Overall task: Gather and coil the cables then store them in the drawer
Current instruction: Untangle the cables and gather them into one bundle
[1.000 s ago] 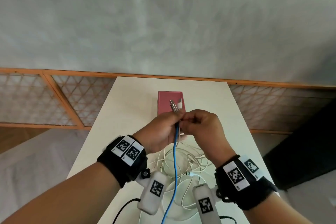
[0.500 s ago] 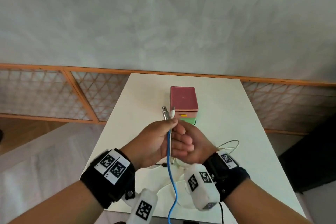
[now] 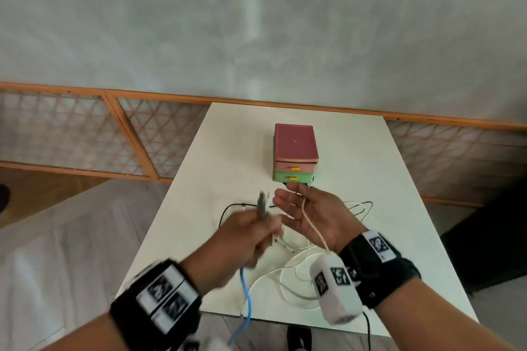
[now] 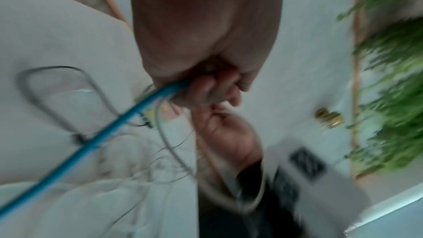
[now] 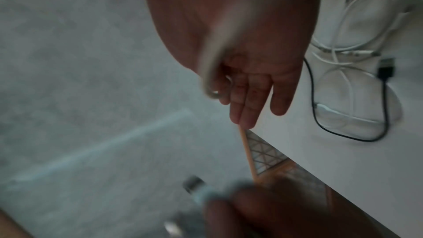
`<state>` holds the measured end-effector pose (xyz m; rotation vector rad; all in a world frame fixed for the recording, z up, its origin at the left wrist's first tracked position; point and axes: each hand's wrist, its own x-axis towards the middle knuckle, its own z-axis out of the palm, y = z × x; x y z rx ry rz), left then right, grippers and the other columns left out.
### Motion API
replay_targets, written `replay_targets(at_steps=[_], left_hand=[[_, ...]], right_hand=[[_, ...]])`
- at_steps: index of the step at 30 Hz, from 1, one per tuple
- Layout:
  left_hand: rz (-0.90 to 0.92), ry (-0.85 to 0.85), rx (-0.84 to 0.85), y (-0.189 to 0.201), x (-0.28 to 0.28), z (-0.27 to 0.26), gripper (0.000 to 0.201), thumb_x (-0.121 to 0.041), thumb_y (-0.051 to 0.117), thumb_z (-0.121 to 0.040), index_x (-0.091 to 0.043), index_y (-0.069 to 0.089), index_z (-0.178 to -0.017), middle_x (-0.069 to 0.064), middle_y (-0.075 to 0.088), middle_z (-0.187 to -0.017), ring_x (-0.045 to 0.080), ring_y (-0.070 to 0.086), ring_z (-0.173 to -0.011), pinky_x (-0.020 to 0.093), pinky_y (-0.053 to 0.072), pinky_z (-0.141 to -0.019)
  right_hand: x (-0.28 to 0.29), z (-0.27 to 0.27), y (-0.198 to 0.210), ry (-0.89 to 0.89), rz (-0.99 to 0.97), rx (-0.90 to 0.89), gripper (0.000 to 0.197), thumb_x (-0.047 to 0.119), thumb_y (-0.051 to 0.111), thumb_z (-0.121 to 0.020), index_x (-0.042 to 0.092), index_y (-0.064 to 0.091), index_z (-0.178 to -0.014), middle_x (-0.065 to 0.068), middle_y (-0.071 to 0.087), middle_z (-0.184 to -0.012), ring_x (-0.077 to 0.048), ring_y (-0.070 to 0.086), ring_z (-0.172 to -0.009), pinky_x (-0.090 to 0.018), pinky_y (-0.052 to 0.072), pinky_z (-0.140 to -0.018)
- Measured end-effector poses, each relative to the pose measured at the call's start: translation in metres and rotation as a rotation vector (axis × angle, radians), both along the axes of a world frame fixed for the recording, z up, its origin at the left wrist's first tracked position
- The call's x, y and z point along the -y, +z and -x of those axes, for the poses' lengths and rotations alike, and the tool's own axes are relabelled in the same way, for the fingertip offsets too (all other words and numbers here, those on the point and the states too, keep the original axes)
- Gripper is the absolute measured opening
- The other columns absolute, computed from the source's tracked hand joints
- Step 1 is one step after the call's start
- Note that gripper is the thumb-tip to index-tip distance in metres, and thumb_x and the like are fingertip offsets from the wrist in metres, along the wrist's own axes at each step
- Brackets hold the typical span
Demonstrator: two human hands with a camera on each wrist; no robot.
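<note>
Left hand grips bundled plug ends incl. thin blue rubber cable, near side of the pink-and-green plastic drawer box. Right hand flat, white cord draped across palm. Risk: tangled slack on white tabletop snags, drags.

The left hand is smearing into motion blur in the head view, so its finger grip isn't readable there, and the plugs sticking up out of it are showing as a grey streak, type impossible to tell. The blue cable is running off the bottom edge, end cut off. The left wrist view is blurring all over; the tangle of pale cables is too soft to count. In the right wrist view a white cable across the right hand is just a blur, and the connector at the bottom is fuzzy too.
</note>
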<state>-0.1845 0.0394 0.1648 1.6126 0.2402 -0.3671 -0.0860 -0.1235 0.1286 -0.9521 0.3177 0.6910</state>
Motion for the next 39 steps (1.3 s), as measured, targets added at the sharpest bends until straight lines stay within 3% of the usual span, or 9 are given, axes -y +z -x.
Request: replay_targets(at_steps=[6, 10, 15, 20, 23, 25, 30, 33, 39], left_hand=[[-0.166, 0.066, 0.224, -0.001, 0.031, -0.046, 0.032, -0.048, 0.076, -0.067, -0.018, 0.066, -0.075, -0.001, 0.070, -0.067, 0.021, 0.070, -0.066, 0.042, 0.059, -0.067], [-0.036, 0.085, 0.139, -0.023, 0.040, -0.037, 0.021, -0.032, 0.076, -0.080, -0.017, 0.065, -0.071, -0.001, 0.061, -0.057, 0.018, 0.057, -0.051, 0.024, 0.040, -0.044], [0.075, 0.009, -0.017, -0.035, 0.030, -0.020, 0.025, -0.007, 0.069, -0.085, -0.015, 0.057, -0.065, 0.007, 0.046, -0.060, 0.013, 0.033, -0.044, 0.022, 0.024, -0.044], [0.039, -0.431, -0.169, -0.044, 0.003, 0.006, 0.021, -0.005, 0.071, -0.082, -0.017, 0.061, -0.068, 0.003, 0.056, -0.061, 0.011, 0.029, -0.048, 0.025, 0.021, -0.046], [-0.052, -0.623, -0.203, -0.047, -0.016, 0.020, 0.022, -0.011, 0.073, -0.082, -0.019, 0.061, -0.066, -0.009, 0.050, -0.047, 0.010, 0.032, -0.044, 0.025, 0.026, -0.045], [-0.124, -0.732, -0.210, -0.045, -0.023, 0.026, 0.016, -0.016, 0.076, -0.078, -0.018, 0.064, -0.068, -0.009, 0.052, -0.048, 0.008, 0.040, -0.042, 0.021, 0.033, -0.045], [-0.340, -0.967, -0.210, -0.047, -0.032, 0.033, 0.011, -0.024, 0.077, -0.079, -0.025, 0.067, -0.076, -0.014, 0.059, -0.063, -0.005, 0.048, -0.050, 0.012, 0.038, -0.053], [-0.282, -0.822, -0.197, -0.053, -0.034, 0.030, 0.009, -0.030, 0.073, -0.078, -0.022, 0.069, -0.080, -0.012, 0.059, -0.061, 0.001, 0.045, -0.048, 0.017, 0.037, -0.050], [0.171, 0.123, -0.179, -0.057, -0.029, -0.015, 0.022, -0.022, 0.052, -0.101, -0.006, 0.063, -0.090, 0.007, 0.058, -0.066, 0.015, 0.047, -0.044, 0.023, 0.040, -0.045]], right_hand=[[-0.012, 0.046, 0.004, 0.051, -0.045, 0.106, 0.032, 0.035, 0.044, -0.100, 0.028, 0.076, -0.104, 0.003, 0.074, -0.097, -0.008, 0.067, -0.080, -0.035, 0.040, -0.083], [-0.006, 0.049, -0.012, 0.043, -0.007, 0.038, 0.052, 0.056, 0.029, -0.100, 0.028, 0.069, -0.117, -0.001, 0.067, -0.112, -0.015, 0.057, -0.092, -0.037, 0.037, -0.081], [-0.006, 0.045, -0.025, 0.100, 0.023, 0.024, 0.058, 0.065, 0.027, -0.096, 0.028, 0.057, -0.128, 0.002, 0.069, -0.122, -0.024, 0.058, -0.098, -0.046, 0.035, -0.084], [0.013, 0.013, -0.006, -0.027, -0.048, -0.012, 0.027, 0.033, 0.058, -0.088, 0.011, 0.062, -0.104, -0.016, 0.073, -0.111, -0.031, 0.069, -0.106, -0.046, 0.047, -0.090], [0.023, -0.007, 0.002, -0.046, 0.011, -0.038, 0.019, 0.021, 0.059, -0.077, 0.008, 0.073, -0.075, -0.009, 0.076, -0.083, -0.025, 0.075, -0.079, -0.041, 0.048, -0.085], [0.028, -0.018, -0.004, -0.085, 0.080, -0.068, 0.037, 0.017, 0.051, -0.089, 0.007, 0.073, -0.062, -0.008, 0.075, -0.074, -0.023, 0.075, -0.069, -0.039, 0.047, -0.083], [0.044, -0.037, -0.027, -0.263, 0.102, -0.178, 0.030, 0.026, 0.041, -0.102, 0.012, 0.059, -0.082, -0.008, 0.075, -0.072, -0.026, 0.075, -0.064, -0.039, 0.048, -0.073], [0.046, -0.036, -0.030, -0.224, 0.059, -0.133, 0.027, 0.027, 0.043, -0.103, 0.014, 0.062, -0.089, -0.006, 0.075, -0.073, -0.023, 0.075, -0.066, -0.039, 0.049, -0.073], [0.032, 0.020, -0.009, -0.101, 0.001, 0.139, 0.021, 0.019, 0.052, -0.093, 0.008, 0.064, -0.107, -0.011, 0.074, -0.085, -0.027, 0.074, -0.081, -0.036, 0.053, -0.072]])
